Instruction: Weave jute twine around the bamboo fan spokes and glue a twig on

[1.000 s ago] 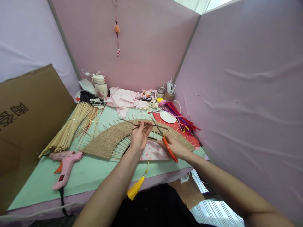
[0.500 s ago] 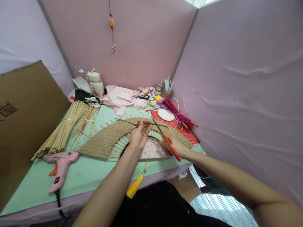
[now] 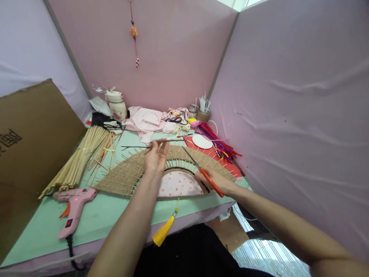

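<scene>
My left hand (image 3: 156,156) is closed on a thin dark twig (image 3: 133,146) that forks at its left end and stretches rightward past my fingers. It is held above a large fan-shaped weaving (image 3: 123,175) of brown cord on thin sticks. My right hand (image 3: 213,180) grips scissors (image 3: 210,181) with orange handles, the dark blades pointing up and left over the weaving. Pink dotted fabric (image 3: 180,184) covers the half-round base of the fan. A yellow tassel (image 3: 164,230) hangs at the table's front edge, below the fabric.
Left of the fan lie a pink glue gun (image 3: 75,206) and a bundle of sticks (image 3: 77,157), beside a cardboard sheet (image 3: 37,154). Colourful pipe cleaners (image 3: 221,142), a white disc (image 3: 202,141) and red sheets lie at the right. A bottle (image 3: 117,105) and pink cloth (image 3: 147,119) stand behind.
My left hand has moved left and slightly away from me with the twig, apart from the scissors. My right hand with the scissors has stayed almost in place.
</scene>
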`<state>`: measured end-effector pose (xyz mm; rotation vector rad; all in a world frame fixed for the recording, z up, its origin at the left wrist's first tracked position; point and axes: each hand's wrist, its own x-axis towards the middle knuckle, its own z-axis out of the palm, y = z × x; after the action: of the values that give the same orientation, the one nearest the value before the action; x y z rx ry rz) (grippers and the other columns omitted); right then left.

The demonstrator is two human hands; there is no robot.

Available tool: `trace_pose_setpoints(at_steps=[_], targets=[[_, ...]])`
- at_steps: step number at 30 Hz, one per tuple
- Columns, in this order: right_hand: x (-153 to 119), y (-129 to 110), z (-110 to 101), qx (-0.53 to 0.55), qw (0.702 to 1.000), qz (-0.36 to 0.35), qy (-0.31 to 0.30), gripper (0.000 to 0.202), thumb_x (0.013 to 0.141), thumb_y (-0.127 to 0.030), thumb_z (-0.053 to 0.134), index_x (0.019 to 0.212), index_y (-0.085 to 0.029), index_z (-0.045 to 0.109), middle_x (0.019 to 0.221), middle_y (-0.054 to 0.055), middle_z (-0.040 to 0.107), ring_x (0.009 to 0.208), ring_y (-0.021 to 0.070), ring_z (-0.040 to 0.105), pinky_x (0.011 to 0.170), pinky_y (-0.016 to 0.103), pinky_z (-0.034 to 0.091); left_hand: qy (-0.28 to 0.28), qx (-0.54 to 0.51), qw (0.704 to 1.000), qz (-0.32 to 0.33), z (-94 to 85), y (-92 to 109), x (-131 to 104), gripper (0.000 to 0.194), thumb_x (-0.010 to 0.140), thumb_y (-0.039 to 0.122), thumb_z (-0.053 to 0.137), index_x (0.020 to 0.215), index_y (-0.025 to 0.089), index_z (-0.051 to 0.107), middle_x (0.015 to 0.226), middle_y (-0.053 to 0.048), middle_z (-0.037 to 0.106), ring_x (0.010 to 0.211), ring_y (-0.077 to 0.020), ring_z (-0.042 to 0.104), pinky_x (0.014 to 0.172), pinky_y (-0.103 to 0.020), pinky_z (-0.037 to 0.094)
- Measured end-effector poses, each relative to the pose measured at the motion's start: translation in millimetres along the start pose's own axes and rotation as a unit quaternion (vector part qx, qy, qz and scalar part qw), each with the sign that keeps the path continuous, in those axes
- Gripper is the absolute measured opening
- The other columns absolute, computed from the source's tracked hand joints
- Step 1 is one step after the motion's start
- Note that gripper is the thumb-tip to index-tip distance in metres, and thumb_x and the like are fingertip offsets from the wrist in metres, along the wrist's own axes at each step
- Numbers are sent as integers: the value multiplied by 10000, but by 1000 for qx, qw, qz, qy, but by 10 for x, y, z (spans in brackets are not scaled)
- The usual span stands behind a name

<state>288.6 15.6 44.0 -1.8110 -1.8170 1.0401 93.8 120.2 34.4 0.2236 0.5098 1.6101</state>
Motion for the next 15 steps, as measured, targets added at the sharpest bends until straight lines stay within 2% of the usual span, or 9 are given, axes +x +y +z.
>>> trace_pose_setpoints(at_steps=[2,4,6,8,9,12,15], targets=[[93,37,-95,-22,1000,-2,10,361,805,-549,561,817,-189,536,701,-19,565,640,140,508,593,253,401,2,-1,999,43,13,144,91,254,925,153,518,685,152,601,695,-11,689,747,-104,680,896,-326,541],[311,78,-219,-73,996,10,51,354,798,-513,584,908,-178,557,796,17,626,694,162,555,616,257,411,-1,5,999,50,7,216,127,218,903,167,561,690,158,604,702,-8,692,754,-111,683,897,-339,541],[646,101,-364,-175,978,36,109,371,796,-478,593,970,-152,571,880,76,660,754,196,589,637,268,413,-6,10,999,45,-22,210,118,176,875,181,609,700,157,610,719,-11,694,764,-116,686,897,-346,540],[1035,98,-506,-260,950,25,171,368,863,-421,513,1059,-114,566,989,144,669,843,226,619,679,276,417,-10,14,999,41,-67,160,94,154,857,196,637,711,151,613,734,-18,696,772,-122,689,893,-352,540],[1226,88,-566,-290,941,24,172,382,869,-407,514,1086,-96,564,1028,171,666,888,240,628,699,276,420,-12,19,999,38,-91,131,84,151,852,203,644,715,148,613,736,-22,696,775,-126,691,890,-354,540],[1697,43,-676,-305,940,11,151,366,795,-334,640,1045,-69,606,1066,217,666,969,283,631,744,275,424,-21,33,999,27,-147,67,76,147,858,212,636,731,142,613,733,-27,693,778,-133,694,873,-351,544],[1964,-5,-701,-285,949,-15,131,288,748,-267,694,959,-74,653,1050,208,685,975,289,631,767,271,432,-25,37,999,15,-175,36,82,134,866,205,624,750,139,619,742,-29,694,784,-133,695,866,-339,545]])
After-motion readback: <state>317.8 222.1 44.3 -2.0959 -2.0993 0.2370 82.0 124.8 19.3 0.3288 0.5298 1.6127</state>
